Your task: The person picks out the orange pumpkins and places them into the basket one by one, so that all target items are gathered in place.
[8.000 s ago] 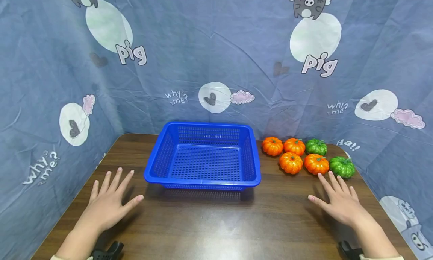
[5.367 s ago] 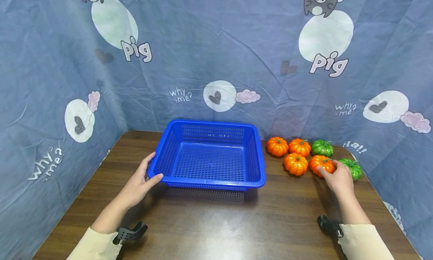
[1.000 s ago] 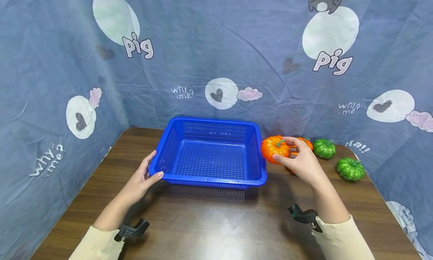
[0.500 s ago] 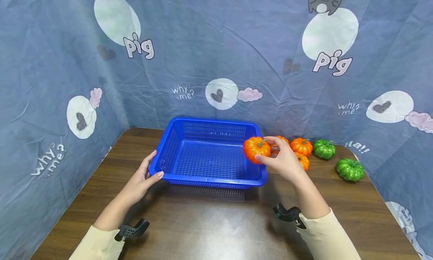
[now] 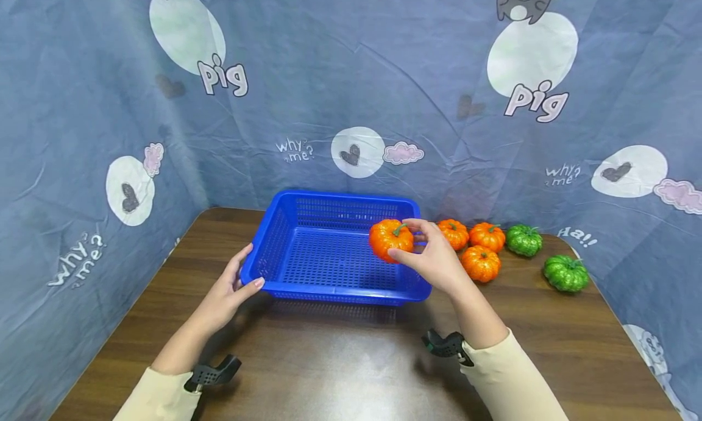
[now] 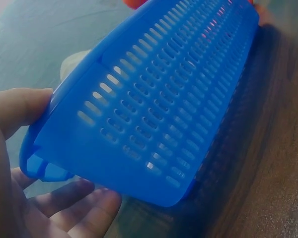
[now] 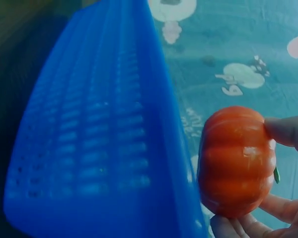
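Head view: right hand point(image 5: 436, 264) clamped on a glossy orange ribbed pumpkin with a green stem point(image 5: 389, 240), thumb on the near side, fingers on the far side; pumpkin is held up over the right part of a blue rectangular perforated plastic basket point(image 5: 351, 292), stem tilted toward the hand. Left hand point(image 5: 222, 296) grips the basket's near-left corner; hands well apart. Three smaller-looking orange ribbed pumpkins point(image 5: 480, 264) and two glossy green ribbed pumpkins point(image 5: 566, 273) sit right of the basket on a brown wood-grain surface point(image 5: 329, 354). Left wrist view: thumb lies on the rim, fingertips under it; basket wall looks thin, light, likely a bit flexible, so the rim or corner is the place to hold. Right wrist view: held pumpkin shows whole beyond the rim, thumb and fingers on opposite sides. Probably light, hollow and stiff, not very fragile; shiny skin may slip, so pinch across the widest ribs, not the stem. Contact with the rim: cannot tell here.
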A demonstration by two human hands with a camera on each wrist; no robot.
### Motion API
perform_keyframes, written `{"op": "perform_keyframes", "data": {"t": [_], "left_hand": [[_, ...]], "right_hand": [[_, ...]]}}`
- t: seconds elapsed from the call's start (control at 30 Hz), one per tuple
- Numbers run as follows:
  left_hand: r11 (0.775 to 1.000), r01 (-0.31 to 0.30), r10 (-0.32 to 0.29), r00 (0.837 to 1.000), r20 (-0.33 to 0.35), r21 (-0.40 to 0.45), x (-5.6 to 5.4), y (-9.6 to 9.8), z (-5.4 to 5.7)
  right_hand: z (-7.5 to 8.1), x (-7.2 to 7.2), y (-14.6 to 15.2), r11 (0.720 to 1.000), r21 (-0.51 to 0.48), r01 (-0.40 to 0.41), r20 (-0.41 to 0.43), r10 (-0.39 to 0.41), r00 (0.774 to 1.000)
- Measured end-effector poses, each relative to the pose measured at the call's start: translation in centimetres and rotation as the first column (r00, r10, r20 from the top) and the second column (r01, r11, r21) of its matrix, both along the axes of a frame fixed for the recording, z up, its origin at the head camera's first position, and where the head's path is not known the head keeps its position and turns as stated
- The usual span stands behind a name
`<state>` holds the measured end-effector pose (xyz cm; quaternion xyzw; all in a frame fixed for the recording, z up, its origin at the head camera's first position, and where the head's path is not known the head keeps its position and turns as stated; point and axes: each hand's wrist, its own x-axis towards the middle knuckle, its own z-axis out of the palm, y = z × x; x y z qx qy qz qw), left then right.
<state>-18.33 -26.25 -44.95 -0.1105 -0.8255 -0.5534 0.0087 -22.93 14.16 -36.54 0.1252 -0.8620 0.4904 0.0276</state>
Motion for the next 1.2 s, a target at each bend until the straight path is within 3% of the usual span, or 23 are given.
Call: {"op": "perform_keyframes", "data": {"t": [0.37, 0.67, 1.2], "left_hand": [[1.000, -0.002, 0.002, 1.000, -0.011, -0.008, -0.1, -0.1, 0.0], [0.999, 0.024, -0.023, 0.999, -0.025, 0.039, -0.2, -0.3, -0.3], [0.999, 0.018, -0.018, 1.000, -0.013, 0.041, 0.1, -0.2, -0.3]], "right_hand": [[-0.3, -0.5, -3.2, 0.999, -0.037, -0.038, -0.015, 0.037, 0.999], [0.2, -0.7, -5.9, 0.997, -0.047, -0.068, 0.000, 0.068, 0.998], [0.7, -1.4, -9.5, 0.989, -0.003, -0.149, -0.008, 0.149, 0.989]]}}
